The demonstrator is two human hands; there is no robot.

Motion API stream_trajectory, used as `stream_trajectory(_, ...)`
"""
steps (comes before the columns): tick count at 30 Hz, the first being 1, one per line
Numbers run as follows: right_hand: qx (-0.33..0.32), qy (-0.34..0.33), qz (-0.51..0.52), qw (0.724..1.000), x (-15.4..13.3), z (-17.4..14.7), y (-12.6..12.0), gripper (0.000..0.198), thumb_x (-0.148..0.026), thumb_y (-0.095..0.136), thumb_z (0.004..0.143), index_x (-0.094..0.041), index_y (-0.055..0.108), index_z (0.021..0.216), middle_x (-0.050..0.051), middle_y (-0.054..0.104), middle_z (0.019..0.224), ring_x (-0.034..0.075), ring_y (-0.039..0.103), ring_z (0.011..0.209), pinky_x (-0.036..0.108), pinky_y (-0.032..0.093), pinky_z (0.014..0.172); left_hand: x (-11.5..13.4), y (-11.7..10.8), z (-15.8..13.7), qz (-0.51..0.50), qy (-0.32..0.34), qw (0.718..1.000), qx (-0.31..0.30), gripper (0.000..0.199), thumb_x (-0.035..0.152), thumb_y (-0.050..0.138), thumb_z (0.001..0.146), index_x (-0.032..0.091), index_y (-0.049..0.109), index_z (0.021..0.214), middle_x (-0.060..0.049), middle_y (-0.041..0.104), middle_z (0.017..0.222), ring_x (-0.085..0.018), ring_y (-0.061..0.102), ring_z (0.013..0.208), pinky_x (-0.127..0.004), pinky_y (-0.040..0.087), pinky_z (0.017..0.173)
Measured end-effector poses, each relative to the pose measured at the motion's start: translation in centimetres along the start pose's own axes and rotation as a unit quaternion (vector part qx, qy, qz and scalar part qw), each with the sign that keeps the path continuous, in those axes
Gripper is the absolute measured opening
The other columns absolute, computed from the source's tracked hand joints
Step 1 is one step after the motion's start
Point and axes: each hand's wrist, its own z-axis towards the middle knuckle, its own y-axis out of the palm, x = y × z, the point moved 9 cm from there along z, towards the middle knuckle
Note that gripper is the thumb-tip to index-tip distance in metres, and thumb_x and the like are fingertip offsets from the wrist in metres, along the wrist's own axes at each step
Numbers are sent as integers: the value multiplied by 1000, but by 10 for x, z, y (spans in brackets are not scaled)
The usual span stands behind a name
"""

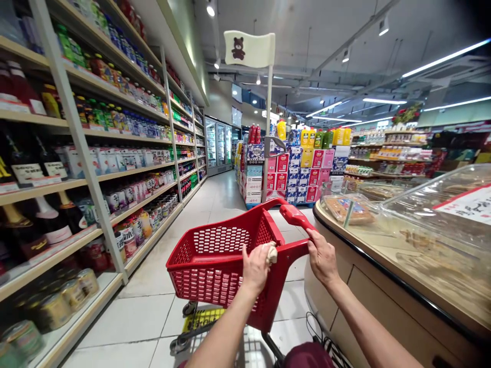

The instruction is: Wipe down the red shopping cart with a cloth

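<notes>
A red plastic shopping cart [218,248] stands in front of me, angled to the left, and its basket looks bare inside. My left hand [253,270] is over the near side rim of the cart, fingers curled around a crumpled off-white cloth [272,253]; whether it is fabric or paper I cannot tell. My right hand [322,256] is wrapped around the end of the red cart handle [296,216]. A pole with a cream bear flag [249,49] rises by the cart. Below the basket shows a yellow panel [201,319].
Tall drink shelves [134,166] line the left side. A curved counter [345,286] with clear covers and packaged food stands close on the right. Ahead are stacked drink cartons [303,174] and glass-door fridges [218,143]. Black cables [326,342] lie by the counter's base, and a tiled aisle [218,191] runs forward.
</notes>
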Motion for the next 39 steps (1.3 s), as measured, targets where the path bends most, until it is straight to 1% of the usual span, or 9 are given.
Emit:
stream_trajectory(3,-9,-6,-21,1000,4,-1,-1,41,-35,25,84,-20,48,115,9,56,115,21,51,103,37,37,82,-17,-14,-8,42,2,999,15,37,14,42,79,27,47,113,-1,61,110,-19,57,99,-56,21,101)
stream_trajectory(7,-30,-6,-41,999,8,-2,6,43,-37,24,84,-19,48,116,9,53,118,21,48,108,38,38,84,-94,-54,-51,95,-59,993,34,34,13,36,80,23,52,108,-5,63,106,-22,58,95,-55,29,96)
stream_trajectory(10,-44,-6,-65,997,11,-6,13,46,-38,22,84,-18,49,115,10,53,119,22,47,110,39,38,86,-108,-60,-69,106,-76,991,44,34,10,38,77,22,54,104,-6,63,105,-22,57,97,-52,31,95)
stream_trajectory(14,-70,-24,-90,993,18,-8,18,47,-39,22,84,-18,50,115,10,54,116,22,47,109,39,39,87,-112,-58,-79,115,-99,988,9,41,7,39,76,27,52,109,-2,61,109,-17,54,100,-47,24,101)
stream_trajectory(20,-97,-27,-107,989,27,-6,25,50,-42,22,83,-18,49,117,10,54,116,23,48,109,39,42,84,-181,-120,-125,157,-221,963,4,42,4,33,75,20,53,109,-11,59,111,-23,51,105,-60,14,99)
stream_trajectory(27,-110,-27,-147,983,26,-10,31,54,-44,19,82,-18,49,118,10,54,117,25,50,107,41,43,80,-127,-85,-107,90,-96,991,-36,42,6,42,74,30,54,106,0,59,115,-14,45,115,-46,14,106)
stream_trajectory(33,-84,-32,-164,982,11,-11,25,53,-42,17,81,-19,48,118,11,54,119,25,48,110,45,40,83,-204,-123,-140,11,-298,953,60,43,1,40,70,20,56,106,-11,54,121,-24,40,120,-61,3,100)
stream_trajectory(37,-50,-39,-102,993,-31,-29,33,49,-41,28,80,-17,52,115,14,52,121,28,44,114,51,30,94,-178,-107,-122,-70,-271,958,55,46,0,50,64,22,58,103,-6,55,120,-21,40,120,-51,8,105)
stream_trajectory(39,-95,-48,17,994,-66,-53,52,44,-41,37,78,-18,54,112,12,53,120,26,45,113,48,31,96,-151,-93,-110,-144,-265,952,59,41,6,49,70,24,56,107,-4,58,116,-18,48,113,-47,21,103)
